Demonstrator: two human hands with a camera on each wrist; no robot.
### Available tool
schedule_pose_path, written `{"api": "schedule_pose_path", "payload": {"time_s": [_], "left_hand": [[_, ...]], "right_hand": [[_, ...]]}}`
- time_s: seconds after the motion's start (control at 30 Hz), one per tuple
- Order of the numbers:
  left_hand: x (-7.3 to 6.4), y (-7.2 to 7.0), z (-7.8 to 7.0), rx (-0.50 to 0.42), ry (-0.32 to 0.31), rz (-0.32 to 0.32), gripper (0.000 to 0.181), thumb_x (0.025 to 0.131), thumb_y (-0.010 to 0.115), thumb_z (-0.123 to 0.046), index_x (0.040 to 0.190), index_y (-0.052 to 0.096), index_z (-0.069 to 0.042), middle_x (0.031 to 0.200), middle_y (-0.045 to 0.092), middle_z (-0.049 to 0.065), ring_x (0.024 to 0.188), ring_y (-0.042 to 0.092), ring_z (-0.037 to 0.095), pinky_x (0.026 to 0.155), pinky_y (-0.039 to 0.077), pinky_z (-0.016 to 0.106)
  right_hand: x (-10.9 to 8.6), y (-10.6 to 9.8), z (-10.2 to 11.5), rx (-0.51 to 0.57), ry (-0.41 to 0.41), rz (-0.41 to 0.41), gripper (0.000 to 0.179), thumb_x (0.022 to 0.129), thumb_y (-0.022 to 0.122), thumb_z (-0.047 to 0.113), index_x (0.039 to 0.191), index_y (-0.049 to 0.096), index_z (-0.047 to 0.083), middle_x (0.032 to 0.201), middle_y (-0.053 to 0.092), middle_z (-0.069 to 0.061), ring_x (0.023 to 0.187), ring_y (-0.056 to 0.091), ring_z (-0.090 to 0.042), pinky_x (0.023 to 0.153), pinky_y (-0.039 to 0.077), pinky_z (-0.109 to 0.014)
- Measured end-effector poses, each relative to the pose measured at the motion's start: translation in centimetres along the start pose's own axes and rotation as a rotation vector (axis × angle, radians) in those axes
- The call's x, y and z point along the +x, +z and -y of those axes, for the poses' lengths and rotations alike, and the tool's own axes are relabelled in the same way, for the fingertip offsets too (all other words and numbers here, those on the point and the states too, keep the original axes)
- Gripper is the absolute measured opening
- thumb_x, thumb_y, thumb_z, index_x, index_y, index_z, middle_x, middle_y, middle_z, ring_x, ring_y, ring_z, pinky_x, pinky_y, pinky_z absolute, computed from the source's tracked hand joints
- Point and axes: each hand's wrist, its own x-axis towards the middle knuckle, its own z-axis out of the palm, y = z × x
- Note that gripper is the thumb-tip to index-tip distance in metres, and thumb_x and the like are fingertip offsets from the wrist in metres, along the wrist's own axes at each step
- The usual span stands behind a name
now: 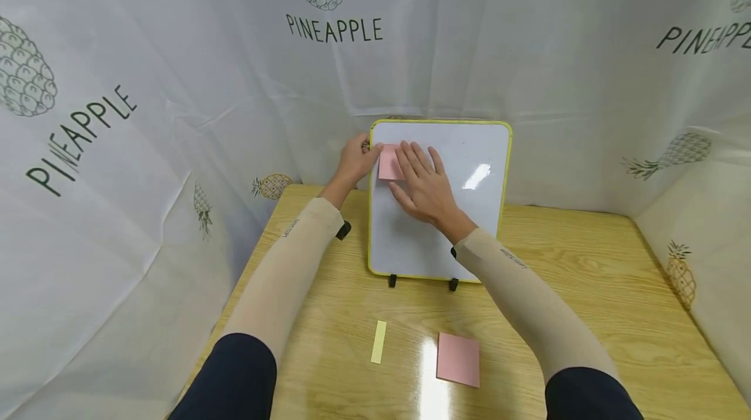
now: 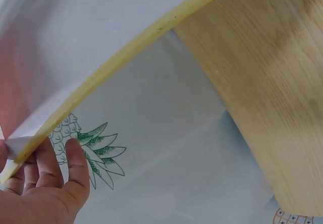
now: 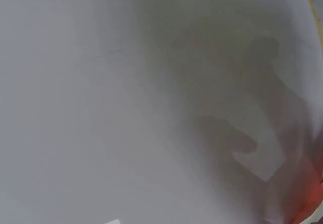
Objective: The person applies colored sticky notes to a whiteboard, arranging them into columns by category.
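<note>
A whiteboard (image 1: 434, 244) with a yellow rim stands upright on the table. My left hand (image 1: 355, 160) grips its left edge near the upper corner, thumb at the front and fingers behind the rim, as the left wrist view shows of the hand (image 2: 45, 188). A pink sticky note (image 1: 387, 164) lies on the board's upper left, close to the left thumb. With straight, slightly spread fingers, my right hand (image 1: 427, 192) lies over the note's right part and hides it. The right wrist view shows mostly board surface (image 3: 91, 108) with a dark shadow.
Black feet (image 1: 454, 285) support the board's lower edge. Nearer on the wooden table (image 1: 581, 263) lie a pink sticky-note pad (image 1: 458, 360) and a narrow yellow strip (image 1: 378, 342). White cloth (image 1: 457, 35) printed with pineapples hangs behind the board and at both sides.
</note>
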Motion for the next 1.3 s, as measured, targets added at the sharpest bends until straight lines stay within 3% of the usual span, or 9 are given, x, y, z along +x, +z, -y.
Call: {"api": "schedule_pose_path", "payload": {"time_s": [0.1,0.2,0.4,0.63,1.0,1.1,1.2,1.3], "left_hand": [[-0.2,-0.1,0.0,-0.002,0.007,0.001,0.025,0.099,0.059,-0.031,0.106,0.058,-0.007,0.073,0.047,0.0,0.068,0.046,0.014,0.061,0.039,0.026],[-0.2,-0.3,0.0,0.012,0.015,0.001,0.026,0.099,0.059,-0.03,0.108,0.059,-0.006,0.073,0.049,0.001,0.068,0.048,0.015,0.06,0.039,0.026],[-0.2,-0.4,-0.2,0.02,0.023,0.023,0.028,0.1,0.058,-0.033,0.109,0.058,-0.006,0.074,0.049,0.001,0.067,0.046,0.016,0.06,0.038,0.027],[-0.2,-0.6,-0.6,0.002,0.014,0.033,0.028,0.1,0.057,-0.033,0.111,0.058,-0.007,0.077,0.049,0.002,0.069,0.045,0.016,0.062,0.038,0.028],[-0.6,-0.5,-0.2,0.003,0.007,0.02,0.027,0.101,0.055,-0.033,0.107,0.055,-0.007,0.07,0.039,0.0,0.065,0.039,0.015,0.061,0.035,0.028],[-0.8,-0.4,0.2,0.043,0.04,0.016,0.026,0.102,0.052,-0.033,0.11,0.055,-0.008,0.066,0.036,-0.001,0.061,0.035,0.015,0.059,0.033,0.028],[-1.1,-0.5,0.6,0.115,0.102,0.012,0.027,0.103,0.049,-0.033,0.111,0.055,-0.008,0.066,0.036,0.001,0.059,0.032,0.017,0.059,0.031,0.03],[-1.4,-0.8,0.9,0.168,0.141,0.017,0.032,0.103,0.048,-0.034,0.118,0.057,-0.007,0.076,0.048,0.005,0.065,0.042,0.02,0.064,0.037,0.033]], "right_hand": [[0.7,-0.2,0.7,0.022,-0.019,0.152,0.079,0.1,0.007,0.06,0.157,0.024,0.007,0.164,0.025,-0.01,0.153,0.02,-0.024,0.123,0.006,-0.05],[1.2,-0.2,0.9,0.016,-0.011,0.266,0.075,0.101,0.014,0.058,0.16,0.015,0.012,0.167,0.016,-0.006,0.155,0.012,-0.021,0.124,-0.001,-0.048],[1.1,-0.7,0.3,0.001,0.035,0.352,0.071,0.101,0.026,0.053,0.161,0.01,0.017,0.168,0.008,-0.003,0.155,0.005,-0.019,0.123,-0.008,-0.048],[0.1,-1.1,-1.0,-0.01,0.053,0.329,0.074,0.102,0.019,0.056,0.16,0.007,0.011,0.168,0.007,-0.005,0.155,0.005,-0.02,0.123,-0.006,-0.045],[-2.1,-1.8,-1.9,0.009,0.097,0.307,0.078,0.101,0.024,0.055,0.159,0.008,0.006,0.167,0.011,-0.007,0.155,0.007,-0.025,0.124,-0.004,-0.045],[-2.7,-2.0,-2.0,0.024,0.098,0.29,0.078,0.1,0.02,0.059,0.16,0.01,0.008,0.167,0.01,-0.007,0.155,0.007,-0.025,0.124,-0.004,-0.046],[-3.5,-2.2,-2.1,0.031,0.081,0.216,0.079,0.1,0.015,0.061,0.159,0.016,0.009,0.166,0.015,-0.009,0.154,0.013,-0.027,0.124,0.001,-0.049],[-4.4,-2.5,-2.3,0.03,0.056,0.127,0.08,0.1,0.013,0.063,0.158,0.023,0.009,0.164,0.023,-0.013,0.152,0.021,-0.03,0.122,0.009,-0.053]]}}
